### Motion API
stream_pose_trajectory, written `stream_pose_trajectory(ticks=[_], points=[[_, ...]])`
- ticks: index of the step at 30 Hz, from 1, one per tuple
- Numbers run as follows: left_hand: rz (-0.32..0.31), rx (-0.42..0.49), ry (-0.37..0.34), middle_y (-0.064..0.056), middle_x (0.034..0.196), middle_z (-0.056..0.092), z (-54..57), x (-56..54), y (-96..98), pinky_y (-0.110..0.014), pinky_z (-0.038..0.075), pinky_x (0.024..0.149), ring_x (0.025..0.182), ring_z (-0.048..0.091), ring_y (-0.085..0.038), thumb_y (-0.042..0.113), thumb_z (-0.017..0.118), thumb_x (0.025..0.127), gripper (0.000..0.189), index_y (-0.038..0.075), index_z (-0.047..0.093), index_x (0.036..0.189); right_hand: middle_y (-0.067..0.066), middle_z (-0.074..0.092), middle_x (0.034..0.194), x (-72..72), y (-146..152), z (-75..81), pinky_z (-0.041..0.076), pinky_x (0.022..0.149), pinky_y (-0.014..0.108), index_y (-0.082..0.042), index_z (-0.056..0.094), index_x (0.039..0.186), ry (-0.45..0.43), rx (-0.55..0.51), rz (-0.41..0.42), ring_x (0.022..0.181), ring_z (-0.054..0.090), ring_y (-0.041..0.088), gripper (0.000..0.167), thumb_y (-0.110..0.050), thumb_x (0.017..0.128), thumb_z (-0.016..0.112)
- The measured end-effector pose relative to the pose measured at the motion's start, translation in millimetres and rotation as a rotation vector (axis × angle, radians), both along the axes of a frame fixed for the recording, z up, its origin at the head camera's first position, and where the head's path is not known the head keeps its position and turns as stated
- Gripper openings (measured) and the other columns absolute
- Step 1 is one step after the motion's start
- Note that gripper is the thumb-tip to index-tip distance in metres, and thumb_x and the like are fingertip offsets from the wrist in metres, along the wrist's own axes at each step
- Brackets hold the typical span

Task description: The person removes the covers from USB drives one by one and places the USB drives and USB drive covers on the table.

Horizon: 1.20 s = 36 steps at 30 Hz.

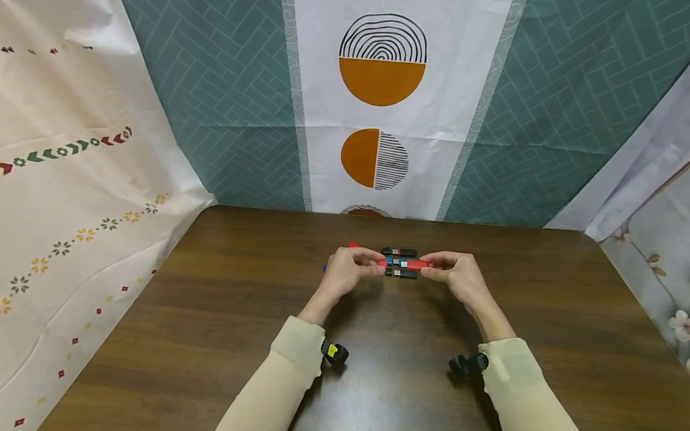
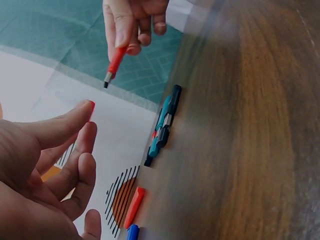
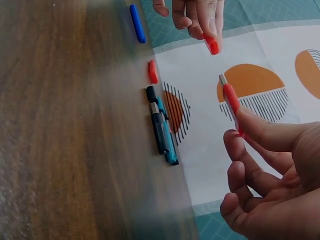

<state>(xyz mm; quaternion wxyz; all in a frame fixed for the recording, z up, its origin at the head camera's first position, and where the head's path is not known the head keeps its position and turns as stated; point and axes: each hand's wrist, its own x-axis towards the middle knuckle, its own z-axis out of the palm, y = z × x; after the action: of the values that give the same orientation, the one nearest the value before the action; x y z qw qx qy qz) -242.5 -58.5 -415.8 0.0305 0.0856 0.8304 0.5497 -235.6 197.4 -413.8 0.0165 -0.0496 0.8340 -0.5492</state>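
Two hands, the left hand (image 1: 345, 271) and the right hand (image 1: 459, 273), were held above the far part of the tabletop (image 1: 167, 362), each with thumb and finger pinched. A small red cap (image 3: 212, 46) was gripped in the left, and a slim red stick (image 3: 231, 97) in the right, its metal end turned toward the cap; a gap was left between them. Below, black sticks (image 1: 406, 274) and a teal stick (image 3: 169, 145) were laid close together, the teal one partly covered by a black one. To their left were set a red piece (image 3: 152, 71) and, farther off, a blue piece (image 3: 137, 23), both mostly hidden by the left hand in the head view. Behind, the tabletop was bordered by a teal-and-white cloth (image 1: 385, 117).
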Motion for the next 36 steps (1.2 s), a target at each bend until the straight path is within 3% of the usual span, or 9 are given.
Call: stream_pose_trajectory(ticks=[7, 15, 28, 32, 36], points=[[0.02, -0.064, 0.012, 0.004, 0.085, 0.078, 1.2, 1.3, 0.4, -0.032, 0.052, 0.074, 0.082, 0.07, -0.012, 0.02, 0.086, 0.088, 0.015, 0.018, 0.083, 0.103, 0.016, 0.074, 0.11, 0.3, 0.7, -0.9, 0.046, 0.08, 0.036, 0.004, 0.074, 0.12, -0.012, 0.002, -0.004, 0.095, 0.054, 0.024, 0.033, -0.013, 0.092, 0.081], [-0.038, -0.127, -0.01, 0.005, 0.086, 0.076, -1.5, 1.8, 3.2, -0.033, 0.051, 0.075, 0.086, 0.068, -0.012, 0.024, 0.084, 0.09, 0.018, 0.019, 0.083, 0.107, 0.012, 0.074, 0.106, 0.4, 3.1, 1.6, 0.045, 0.079, 0.036, 0.004, 0.075, 0.119, -0.021, 0.007, -0.005, 0.094, 0.053, 0.024, 0.034, -0.014, 0.092, 0.082], [-0.055, -0.24, -0.033, 0.003, 0.089, 0.074, -6.8, 1.6, 4.1, -0.032, 0.049, 0.067, 0.082, 0.064, -0.016, 0.026, 0.083, 0.092, 0.017, 0.017, 0.083, 0.107, 0.005, 0.073, 0.094, -3.5, -2.4, -4.1, 0.047, 0.078, 0.037, 0.005, 0.076, 0.114, -0.074, 0.064, 0.02, 0.088, 0.055, 0.021, 0.026, -0.009, 0.092, 0.079], [-0.071, -0.281, -0.054, 0.006, 0.085, 0.073, -10.4, 0.6, 7.0, -0.038, 0.048, 0.08, 0.082, 0.063, -0.015, 0.025, 0.083, 0.091, 0.016, 0.018, 0.083, 0.105, 0.004, 0.07, 0.089, -1.9, -5.0, -7.8, 0.045, 0.075, 0.034, 0.004, 0.077, 0.114, -0.103, 0.077, 0.005, 0.086, 0.054, 0.02, 0.027, -0.01, 0.092, 0.081], [-0.084, -0.3, -0.068, 0.008, 0.082, 0.075, -12.9, -1.2, 11.2, -0.054, 0.037, 0.1, 0.084, 0.062, -0.013, 0.023, 0.085, 0.09, 0.013, 0.018, 0.084, 0.101, 0.002, 0.065, 0.084, -1.4, -6.4, -12.5, 0.04, 0.068, 0.03, 0.005, 0.076, 0.114, -0.128, 0.08, 0.0, 0.083, 0.051, 0.019, 0.027, -0.008, 0.091, 0.081]])
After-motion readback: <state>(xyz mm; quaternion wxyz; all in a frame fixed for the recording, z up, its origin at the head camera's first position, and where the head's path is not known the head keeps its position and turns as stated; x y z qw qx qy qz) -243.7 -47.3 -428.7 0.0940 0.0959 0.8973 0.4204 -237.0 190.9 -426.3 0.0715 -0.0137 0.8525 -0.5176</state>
